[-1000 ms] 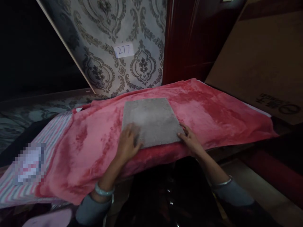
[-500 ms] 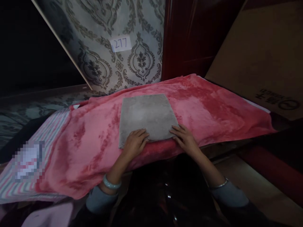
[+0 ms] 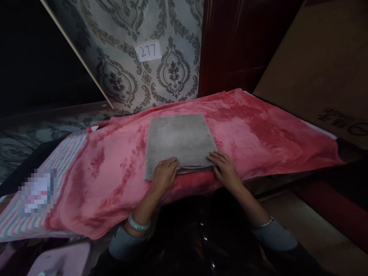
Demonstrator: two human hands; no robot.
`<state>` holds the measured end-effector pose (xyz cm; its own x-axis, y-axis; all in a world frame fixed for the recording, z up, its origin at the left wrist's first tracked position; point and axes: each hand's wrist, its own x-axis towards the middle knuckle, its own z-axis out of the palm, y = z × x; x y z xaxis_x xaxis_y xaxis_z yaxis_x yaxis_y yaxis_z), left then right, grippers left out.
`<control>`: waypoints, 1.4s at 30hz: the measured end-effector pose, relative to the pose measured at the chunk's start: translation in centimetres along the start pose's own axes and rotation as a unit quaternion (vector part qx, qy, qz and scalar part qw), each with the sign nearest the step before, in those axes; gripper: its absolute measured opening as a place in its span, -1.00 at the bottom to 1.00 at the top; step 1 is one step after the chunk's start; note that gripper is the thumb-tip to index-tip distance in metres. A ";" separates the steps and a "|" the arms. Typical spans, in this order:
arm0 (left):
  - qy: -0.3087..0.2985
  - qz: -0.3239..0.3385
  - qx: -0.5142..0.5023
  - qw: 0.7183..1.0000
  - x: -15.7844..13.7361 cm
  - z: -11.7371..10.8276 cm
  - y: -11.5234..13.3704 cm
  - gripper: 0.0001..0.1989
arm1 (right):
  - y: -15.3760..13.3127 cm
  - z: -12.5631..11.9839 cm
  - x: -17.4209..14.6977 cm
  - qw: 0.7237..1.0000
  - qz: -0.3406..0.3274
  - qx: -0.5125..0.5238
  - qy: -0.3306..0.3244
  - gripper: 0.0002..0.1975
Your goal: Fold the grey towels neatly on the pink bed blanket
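A grey folded cloth, plush-looking and nearly square, lies on a pink and red blanket. My left hand grips its near edge toward the left corner, fingertips on top and the thumb side at the edge. At the near right corner, my right hand has its fingers bent over the cloth in the same way. Between the two hands the upper layer is slightly raised, and a thin gap shows along the near edge. Both thumbs are mostly hidden.
Behind the blanket stands a patterned wall with a paper label reading 277. A large cardboard box leans at the right, beside a dark red door. A pink stool-like object is at lower left, below a striped cloth.
My fingers have curled tighter on the near edge of the grey cloth, and its layers now part slightly there. The view has shifted a little.
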<state>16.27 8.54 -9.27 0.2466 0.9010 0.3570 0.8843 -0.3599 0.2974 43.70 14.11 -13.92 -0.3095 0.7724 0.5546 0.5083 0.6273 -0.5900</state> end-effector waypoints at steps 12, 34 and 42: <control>0.002 -0.004 -0.042 0.999 0.1 -0.7 -0.4 -0.74 | 0.2 -0.4 -0.1 0.999 -0.026 -0.009 -0.020 -0.67; 0.044 0.061 0.034 0.997 -0.3 0.4 -1.2 -0.76 | -0.7 1.0 0.8 0.991 0.013 -0.132 -0.029 -0.47; -0.011 -0.026 0.120 0.992 -2.6 -1.5 -3.5 -0.39 | 0.5 -0.1 0.5 0.980 0.077 -0.178 -0.041 -0.27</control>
<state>11.93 7.10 -9.86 0.2052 0.9226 0.3267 0.9642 -0.2479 0.0944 43.84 14.85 -13.88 -0.2626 0.8700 0.4174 0.7978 0.4391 -0.4132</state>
